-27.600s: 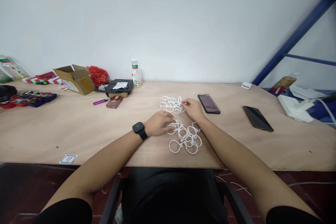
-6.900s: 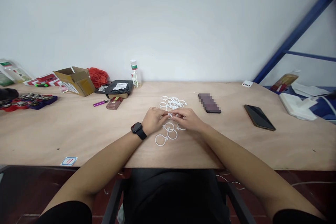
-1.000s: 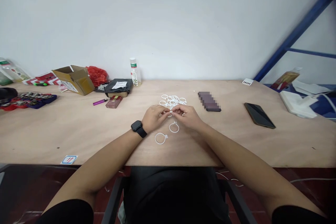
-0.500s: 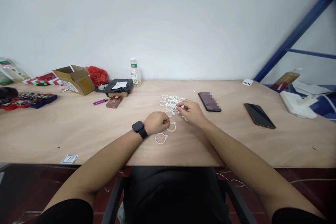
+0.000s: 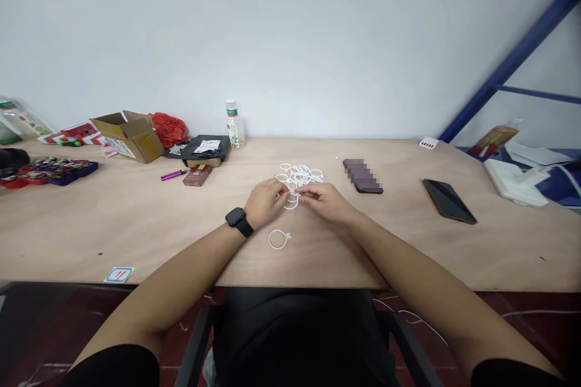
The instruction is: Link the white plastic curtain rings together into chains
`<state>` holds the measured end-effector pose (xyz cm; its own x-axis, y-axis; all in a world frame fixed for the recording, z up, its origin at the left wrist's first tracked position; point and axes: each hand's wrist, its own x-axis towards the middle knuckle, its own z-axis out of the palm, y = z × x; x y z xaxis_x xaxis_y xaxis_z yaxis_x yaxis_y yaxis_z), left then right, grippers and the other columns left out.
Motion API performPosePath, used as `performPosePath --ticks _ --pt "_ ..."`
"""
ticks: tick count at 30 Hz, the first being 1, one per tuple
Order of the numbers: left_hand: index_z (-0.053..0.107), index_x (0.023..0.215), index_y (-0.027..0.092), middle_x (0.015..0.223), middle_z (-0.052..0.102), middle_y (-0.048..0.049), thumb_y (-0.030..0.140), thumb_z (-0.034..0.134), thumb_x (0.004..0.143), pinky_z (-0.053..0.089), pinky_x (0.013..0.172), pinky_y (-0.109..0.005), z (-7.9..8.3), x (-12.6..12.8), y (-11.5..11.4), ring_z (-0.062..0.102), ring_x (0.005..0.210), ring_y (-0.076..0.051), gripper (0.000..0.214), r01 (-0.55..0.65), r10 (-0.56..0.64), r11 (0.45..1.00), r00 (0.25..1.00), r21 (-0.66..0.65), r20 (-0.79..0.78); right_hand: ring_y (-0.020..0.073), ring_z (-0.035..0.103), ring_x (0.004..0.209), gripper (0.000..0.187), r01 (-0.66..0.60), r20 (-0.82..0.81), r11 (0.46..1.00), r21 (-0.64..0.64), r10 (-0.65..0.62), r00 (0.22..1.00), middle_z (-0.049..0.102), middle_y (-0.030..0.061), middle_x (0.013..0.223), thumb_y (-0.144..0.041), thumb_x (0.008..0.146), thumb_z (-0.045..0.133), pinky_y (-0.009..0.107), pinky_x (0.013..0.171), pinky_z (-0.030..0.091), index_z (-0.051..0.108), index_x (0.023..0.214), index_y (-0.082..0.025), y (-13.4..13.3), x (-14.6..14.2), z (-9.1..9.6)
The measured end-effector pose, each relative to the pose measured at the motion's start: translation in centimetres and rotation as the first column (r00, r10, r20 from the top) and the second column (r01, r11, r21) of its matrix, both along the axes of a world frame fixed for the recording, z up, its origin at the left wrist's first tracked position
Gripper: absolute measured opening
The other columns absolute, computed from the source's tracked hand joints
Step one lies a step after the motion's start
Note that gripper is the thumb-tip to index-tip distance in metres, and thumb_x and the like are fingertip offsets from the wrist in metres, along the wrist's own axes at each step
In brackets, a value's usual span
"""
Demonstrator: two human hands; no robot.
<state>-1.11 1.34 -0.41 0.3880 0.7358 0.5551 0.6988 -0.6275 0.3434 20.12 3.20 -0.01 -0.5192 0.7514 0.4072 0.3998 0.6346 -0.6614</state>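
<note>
My left hand (image 5: pixel 265 201), with a black watch on its wrist, and my right hand (image 5: pixel 327 201) meet over the wooden table (image 5: pixel 136 224). Both pinch one white plastic ring (image 5: pixel 291 201) between their fingertips. One loose white ring (image 5: pixel 278 239) lies on the table just in front of my hands. A pile of white rings (image 5: pixel 299 175) sits right behind them.
A phone (image 5: pixel 362 175) and a second black phone (image 5: pixel 448 201) lie to the right. At the back left are a small bottle (image 5: pixel 233 125), a black packet (image 5: pixel 205 149), a cardboard box (image 5: pixel 128 135), a purple lighter (image 5: pixel 172 175) and trays of small parts (image 5: pixel 45 170).
My hands have come back together on a ring lifted from the table. Of the two loose rings in front of me half a second ago, one lies there now.
</note>
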Motion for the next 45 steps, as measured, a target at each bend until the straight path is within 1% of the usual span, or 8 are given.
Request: performPosePath --ticks 9,22,26,29,32,34,37,45 --pt "0.069 0.09 0.021 0.089 0.068 -0.0053 0.042 0.057 0.091 0.045 0.081 -0.035 0.2 -0.1 -0.3 0.061 0.086 -0.019 0.024 0.092 -0.092 0.996 0.996 0.016 0.002 0.0175 0.068 0.08 0.017 0.023 -0.078 0.994 -0.107 -0.032 0.996 0.075 0.0038 0.091 -0.03 0.083 0.065 0.028 0.071 0.051 0.076 0.093 -0.021 -0.4 -0.4 -0.1" --pt "0.068 0.085 0.019 0.087 0.07 -0.0054 0.034 0.051 0.094 0.045 0.083 -0.033 0.5 0.0 -0.3 0.062 0.085 -0.017 0.024 0.237 -0.237 0.971 0.971 -0.009 -0.007 0.0119 0.055 0.061 0.025 -0.062 -0.203 0.953 -0.297 0.0 0.979 0.066 0.0016 0.07 -0.04 0.077 0.07 0.023 0.055 0.043 0.068 0.08 -0.015 0.0 -0.9 -1.1" --pt "0.067 0.084 0.019 0.086 0.07 -0.005 0.035 0.051 0.094 0.045 0.083 -0.033 0.5 -0.1 -0.2 0.061 0.085 -0.017 0.025 0.248 -0.248 0.969 0.969 0.01 0.008 0.0127 0.057 0.064 0.017 -0.03 -0.157 0.98 -0.198 -0.002 0.988 0.067 0.0011 0.072 -0.034 0.082 0.065 0.024 0.058 0.043 0.069 0.08 -0.017 -0.5 -1.1 -0.6" --pt "0.065 0.101 0.019 0.098 0.069 -0.0068 0.037 0.053 0.093 0.044 0.088 -0.035 0.8 -0.3 -0.2 0.06 0.093 -0.019 0.023 0.198 -0.199 0.98 0.979 0.026 0.046 0.0149 0.061 0.071 0.012 0.052 -0.095 0.999 -0.002 -0.052 0.994 0.07 0.0019 0.079 -0.028 0.086 0.061 0.026 0.065 0.045 0.07 0.083 -0.019 -0.8 -0.9 0.2" --pt "0.057 0.119 0.018 0.103 0.065 -0.0082 0.042 0.061 0.087 0.044 0.09 -0.037 1.6 -0.8 -0.3 0.058 0.097 -0.02 0.04 0.155 -0.154 0.988 0.985 -0.002 0.082 0.018 0.063 0.08 0.014 0.176 -0.1 0.957 0.231 -0.157 0.983 0.071 0.0042 0.085 -0.025 0.089 0.056 0.03 0.075 0.047 0.07 0.086 -0.021 -0.7 -0.3 0.8" --pt "0.06 0.111 0.018 0.097 0.065 -0.006 0.043 0.065 0.083 0.046 0.087 -0.035 2.0 -1.3 -0.4 0.059 0.092 -0.019 0.038 0.233 -0.232 0.967 0.972 -0.1 0.027 0.0201 0.064 0.086 0.016 0.272 -0.136 0.906 0.324 -0.24 0.961 0.071 0.0061 0.089 -0.026 0.091 0.054 0.033 0.08 0.048 0.07 0.088 -0.022 -0.2 0.4 0.9" --pt "0.065 0.091 0.019 0.089 0.066 -0.0032 0.039 0.071 0.075 0.046 0.084 -0.031 2.1 -1.8 -0.6 0.059 0.086 -0.018 0.026 0.357 -0.394 0.889 0.916 -0.288 -0.082 0.0215 0.065 0.089 0.017 0.363 -0.126 0.861 0.356 -0.34 0.932 0.071 0.0071 0.093 -0.026 0.091 0.054 0.035 0.082 0.05 0.071 0.092 -0.022 1.1 1.5 0.4" --pt "0.065 0.077 0.018 0.081 0.064 -0.001 0.018 0.069 0.062 0.047 0.072 -0.025 1.1 -1.6 -0.9 0.058 0.078 -0.015 0.015 0.372 -0.478 0.808 0.867 -0.457 -0.139 0.0225 0.068 0.092 0.021 0.326 0.018 0.916 0.233 -0.339 0.94 0.074 0.0054 0.099 -0.022 0.088 0.055 0.036 0.083 0.051 0.073 0.098 -0.023 2.6 1.8 -0.7"
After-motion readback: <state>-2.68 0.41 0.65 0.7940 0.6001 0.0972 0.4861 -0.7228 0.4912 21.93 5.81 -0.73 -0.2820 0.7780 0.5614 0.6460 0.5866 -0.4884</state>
